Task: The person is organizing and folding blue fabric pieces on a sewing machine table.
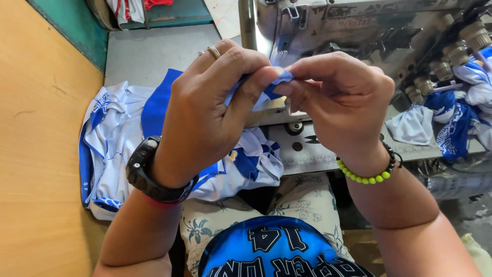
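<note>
My left hand [210, 107] and my right hand [341, 100] meet in the middle of the head view, both pinching a small fold of blue and white fabric [279, 81] between thumbs and fingers. The left wrist wears a black watch [146, 172], and a ring sits on one finger. On the right wrist is a bead bracelet [366, 174], part black and part yellow-green. Below the hands the rest of the blue and white garment [115, 138] lies bunched on the grey table [148, 51]. Directly behind the hands stands a metal sewing machine [359, 36].
More blue and white cloth pieces [451, 123] pile up at the right beside the machine's knobs [474, 36]. A wooden surface [41, 143] runs along the left. My lap with flowered cloth [302, 205] and a blue shirt [271, 251] fills the bottom.
</note>
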